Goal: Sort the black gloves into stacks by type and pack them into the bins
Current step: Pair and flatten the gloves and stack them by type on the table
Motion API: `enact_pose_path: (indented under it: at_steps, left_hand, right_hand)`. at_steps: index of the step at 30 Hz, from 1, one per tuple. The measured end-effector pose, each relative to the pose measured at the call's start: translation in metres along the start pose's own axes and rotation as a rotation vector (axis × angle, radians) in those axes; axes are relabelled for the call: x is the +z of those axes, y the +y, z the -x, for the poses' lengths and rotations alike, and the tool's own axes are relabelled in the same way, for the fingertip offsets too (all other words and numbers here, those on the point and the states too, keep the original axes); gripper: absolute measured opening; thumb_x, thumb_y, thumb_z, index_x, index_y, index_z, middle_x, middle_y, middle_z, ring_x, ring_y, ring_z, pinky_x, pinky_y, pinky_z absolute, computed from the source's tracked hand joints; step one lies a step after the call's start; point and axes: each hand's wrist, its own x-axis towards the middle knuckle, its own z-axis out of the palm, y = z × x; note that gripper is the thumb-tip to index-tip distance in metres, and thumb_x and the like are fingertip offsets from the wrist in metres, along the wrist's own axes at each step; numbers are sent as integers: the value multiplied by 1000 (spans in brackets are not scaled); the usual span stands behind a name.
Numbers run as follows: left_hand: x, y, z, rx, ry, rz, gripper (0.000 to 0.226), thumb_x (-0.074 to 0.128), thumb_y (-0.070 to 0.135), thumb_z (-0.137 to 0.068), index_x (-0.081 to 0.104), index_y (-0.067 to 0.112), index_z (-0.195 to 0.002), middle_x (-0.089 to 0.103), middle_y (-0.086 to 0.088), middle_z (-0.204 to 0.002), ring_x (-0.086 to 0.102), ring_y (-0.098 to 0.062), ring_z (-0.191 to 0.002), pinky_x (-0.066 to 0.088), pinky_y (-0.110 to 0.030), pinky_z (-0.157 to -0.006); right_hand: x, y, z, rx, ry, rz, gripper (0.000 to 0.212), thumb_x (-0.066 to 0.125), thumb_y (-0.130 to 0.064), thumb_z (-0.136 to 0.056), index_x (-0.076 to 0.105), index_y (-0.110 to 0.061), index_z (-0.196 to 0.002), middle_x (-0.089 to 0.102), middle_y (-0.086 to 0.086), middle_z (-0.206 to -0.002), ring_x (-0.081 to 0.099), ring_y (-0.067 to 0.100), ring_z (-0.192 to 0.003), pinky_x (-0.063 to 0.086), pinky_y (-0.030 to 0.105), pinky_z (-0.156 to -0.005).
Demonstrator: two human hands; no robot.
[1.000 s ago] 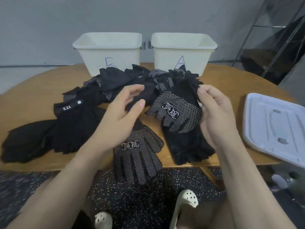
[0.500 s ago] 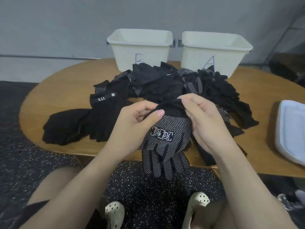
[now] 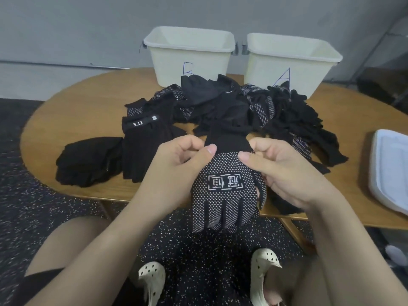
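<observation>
A: Head view: where is the black knit glove with white grip dots [image 3: 224,191]?

B: Over the wooden table [image 3: 88,102] edge; left hand [image 3: 174,171] and right hand [image 3: 284,171] pinch its cuff.

A: The risk?

B: I think it may slip, because the pinch is small.

There is a single view, from a camera worn on the person's head, looking forward and steeply down. It sits close above the left hand [image 3: 174,171] and right hand [image 3: 284,173], which fill the middle of the picture with both forearms running in from the bottom edge. Beyond the hands the wide lens takes in the table [image 3: 84,111] and the wall behind it; below them it reaches the floor and the person's shoes [image 3: 152,277].
</observation>
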Motion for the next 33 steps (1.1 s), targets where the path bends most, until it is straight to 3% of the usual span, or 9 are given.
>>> enact_pose_path:
  at_steps: [2,4,8,11,13,21,27,31,33]
  left_hand:
    - [0,-7,-3,-7,5,-125,28,66,26,-99,63,9,-78,69,-3,-62,61,-11,-57,47,-28,-61]
    - [2,-17,-8,-11,10,-285,27,66,27,-100,62,13,-77,70,-4,-61,64,-16,-54,52,-33,-64]
    - [6,-34,-19,-33,26,-467,24,67,24,-99,60,17,-77,72,-1,-62,69,-19,-54,60,-42,-67]
    - [7,-41,-25,-43,75,-508,23,69,24,-98,62,17,-77,69,0,-60,68,-18,-54,61,-44,-66]
    - [7,-44,-27,-34,103,-535,24,70,25,-97,62,17,-76,68,-1,-61,67,-18,-55,61,-43,-65]
    - [5,-48,-32,-13,176,-595,28,68,26,-98,61,13,-74,65,-3,-59,66,-24,-58,61,-42,-60]
    - [8,-50,-32,-22,193,-680,26,68,28,-97,63,12,-78,62,-3,-58,62,-21,-59,58,-41,-68]
    - [4,-46,-26,3,185,-713,10,70,28,-97,68,18,-97,66,6,-67,64,-6,-64,55,-21,-69]
    - [2,-46,-21,34,165,-745,16,70,27,-97,68,19,-109,67,9,-78,63,-5,-71,55,-23,-74]
  right_hand:
    - [-4,5,-1,42,-5,61,43,70,-31,-96,58,11,-98,69,29,-86,61,46,-63,50,49,-65]
    - [-6,11,-5,99,-2,147,36,66,-26,-98,58,9,-96,70,14,-73,58,26,-52,48,37,-57]
    - [-5,21,-17,177,62,366,21,65,-24,-100,67,-4,-93,77,5,-77,65,19,-55,55,36,-66]
    - [-5,26,-26,170,125,509,15,68,-28,-98,72,-16,-91,79,-8,-83,74,13,-71,56,24,-75]
    - [-6,29,-30,162,146,551,14,70,-30,-97,73,-21,-88,78,-12,-82,74,11,-77,53,17,-70]
    - [-5,34,-39,91,244,665,15,70,-32,-96,71,-25,-82,75,-10,-76,70,11,-75,57,28,-78]
    - [-1,45,-45,100,277,815,18,72,-33,-94,67,-31,-77,68,-10,-68,64,10,-69,59,41,-76]
    - [-1,49,-45,92,280,819,18,73,-33,-94,67,-30,-77,68,-11,-67,63,9,-69,59,40,-75]
    - [-1,50,-44,91,283,818,18,73,-34,-94,67,-30,-77,68,-12,-68,63,7,-68,58,38,-74]
